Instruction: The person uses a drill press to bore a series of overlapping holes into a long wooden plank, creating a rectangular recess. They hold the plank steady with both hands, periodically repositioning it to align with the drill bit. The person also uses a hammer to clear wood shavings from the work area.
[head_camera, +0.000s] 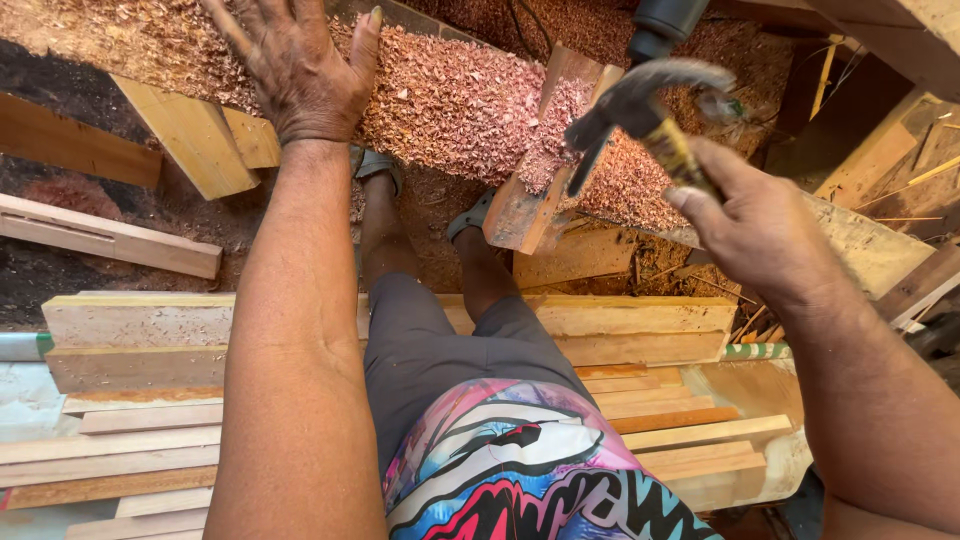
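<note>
Right hand (765, 225) fist-closed round hammer (640, 105), head up-left. Left hand (305, 70) spread flat on wood shavings (450, 100), gripping nothing; plank (535, 180) between, nearer hammer.

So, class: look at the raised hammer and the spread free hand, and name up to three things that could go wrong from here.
1. The right hand holds the claw hammer raised above sandalled feet; a slip could probably hurt toes.
2. The left hand is spread out in front near the wood shavings, possibly in the hammer's path.
3. Loose planks and shavings underfoot could cause a stumble.
</note>
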